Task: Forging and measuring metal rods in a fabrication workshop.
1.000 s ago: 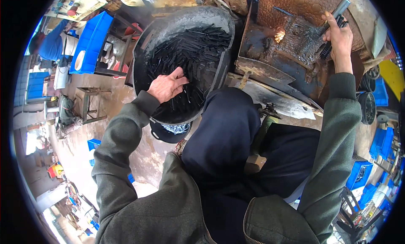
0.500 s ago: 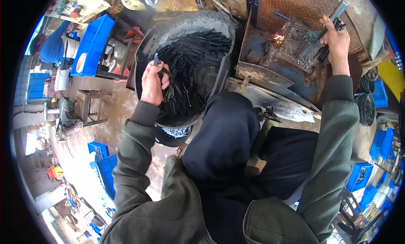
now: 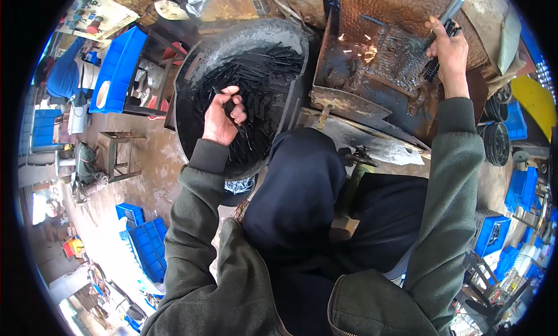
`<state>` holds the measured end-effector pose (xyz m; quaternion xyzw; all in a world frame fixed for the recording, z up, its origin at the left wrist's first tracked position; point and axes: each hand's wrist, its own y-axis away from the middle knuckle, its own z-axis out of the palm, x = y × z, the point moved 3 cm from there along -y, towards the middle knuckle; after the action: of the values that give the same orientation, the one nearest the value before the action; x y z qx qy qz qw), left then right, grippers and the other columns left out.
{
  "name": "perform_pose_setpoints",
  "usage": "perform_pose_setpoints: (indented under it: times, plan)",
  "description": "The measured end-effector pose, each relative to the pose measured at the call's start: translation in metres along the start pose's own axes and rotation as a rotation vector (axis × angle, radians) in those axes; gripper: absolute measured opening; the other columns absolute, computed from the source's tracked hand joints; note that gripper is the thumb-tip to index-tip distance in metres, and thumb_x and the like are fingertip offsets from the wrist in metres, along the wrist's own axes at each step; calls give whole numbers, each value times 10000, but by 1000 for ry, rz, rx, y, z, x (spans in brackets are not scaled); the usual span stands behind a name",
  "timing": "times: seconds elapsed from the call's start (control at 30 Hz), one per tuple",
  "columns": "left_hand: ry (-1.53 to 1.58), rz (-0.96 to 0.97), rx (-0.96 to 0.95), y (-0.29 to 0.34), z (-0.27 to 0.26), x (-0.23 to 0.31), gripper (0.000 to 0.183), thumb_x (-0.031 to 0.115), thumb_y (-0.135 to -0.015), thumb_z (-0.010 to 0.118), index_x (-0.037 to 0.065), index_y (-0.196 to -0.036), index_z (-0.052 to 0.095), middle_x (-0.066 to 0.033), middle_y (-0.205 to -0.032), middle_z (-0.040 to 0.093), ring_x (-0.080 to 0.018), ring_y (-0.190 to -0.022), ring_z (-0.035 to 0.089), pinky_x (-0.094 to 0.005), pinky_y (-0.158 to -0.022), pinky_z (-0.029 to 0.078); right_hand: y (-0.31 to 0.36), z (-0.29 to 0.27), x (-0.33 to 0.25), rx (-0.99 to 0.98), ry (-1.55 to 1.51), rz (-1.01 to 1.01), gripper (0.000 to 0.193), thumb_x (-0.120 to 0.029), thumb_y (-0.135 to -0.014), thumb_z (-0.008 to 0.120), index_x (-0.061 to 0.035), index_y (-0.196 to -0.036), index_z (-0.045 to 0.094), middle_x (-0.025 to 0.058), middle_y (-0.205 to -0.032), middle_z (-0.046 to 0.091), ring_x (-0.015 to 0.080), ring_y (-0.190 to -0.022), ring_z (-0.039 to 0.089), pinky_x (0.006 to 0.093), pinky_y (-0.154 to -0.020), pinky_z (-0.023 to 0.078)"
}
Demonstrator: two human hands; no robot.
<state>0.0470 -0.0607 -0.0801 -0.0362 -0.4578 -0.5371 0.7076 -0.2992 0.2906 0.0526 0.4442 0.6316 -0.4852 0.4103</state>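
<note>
My left hand [image 3: 221, 118] is over the metal tub, its fingers curled round a thin dark strip that is mostly hidden by the hand and hard to tell from the pile behind. Beneath it, loose black strips [image 3: 270, 63] fill much of the rounded tub [image 3: 256, 31]. My right hand [image 3: 450, 54] is closed round a grey metal bar [image 3: 452, 8], with several dark, thin pieces [image 3: 431, 70] sticking out on both sides of the fist. It is above the right side of a wet, dark, crusted block [image 3: 398, 60]. Orange sparks [image 3: 369, 52] glow at the block's left edge.
A rusty metal tray [image 3: 343, 97] surrounds the block, with brown leathery sheeting [image 3: 407, 10] behind. At left stand a blue bin [image 3: 116, 68] and a small stool [image 3: 119, 153]. A bent-over person [image 3: 67, 74] is at far left. My knee [image 3: 302, 179] is near the tub.
My left hand has turned and curled further over the strips; the strip's pale tip no longer shows. My right hand keeps its grip. More sparks scatter leftward. The whole view has shifted slightly.
</note>
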Motion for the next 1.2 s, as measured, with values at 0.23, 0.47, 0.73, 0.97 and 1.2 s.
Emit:
perform_pose_setpoints:
  times: [0.23, 0.47, 0.73, 0.97, 1.2]
  plan:
    - [5, -48, 145, 32, 18, -58, 234, 283, -970, 521, 89, -1062, 615, -12, -740, 489, -128, -544, 383, -301, -531, 351, 0, 2, 0, 1, -8, -7, 264, -195, -937, 679, 25, -1064, 607, 90, -942, 731, 81, -461, 475, 269, -451, 461]
    - [-59, -94, 156, 44, 24, -68, 271, 301, -999, 485, 71, -1072, 608, -4, -688, 475, -125, -520, 387, -292, -523, 353, 3, 2, -5, 16, -7, 0, 248, -197, -945, 673, 20, -1048, 612, 90, -942, 731, 82, -462, 468, 274, -457, 460]
    - [-389, -63, 59, 55, 51, -52, 296, 296, -1013, 489, 44, -1056, 638, 41, -632, 436, -75, -497, 367, -243, -492, 317, 8, 1, -5, 40, -24, 2, 256, -211, -933, 686, 21, -1018, 618, 75, -900, 724, 82, -459, 474, 273, -460, 460]
    - [-967, 281, -155, 47, 164, 7, 201, 201, -987, 578, 20, -1014, 660, 53, -664, 457, -27, -609, 374, -217, -539, 307, -3, 2, 8, -8, 90, -21, 212, -196, -932, 672, -29, -1011, 569, 82, -834, 676, 109, -447, 521, 305, -410, 469]
    - [-961, 599, -480, 9, 293, -2, 216, 215, -970, 589, 4, -1006, 614, 17, -728, 533, -76, -706, 468, -267, -632, 400, 0, 5, -4, 63, -9, -105, 192, -155, -922, 685, 12, -948, 593, 66, -765, 685, 93, -420, 504, 265, -396, 445]
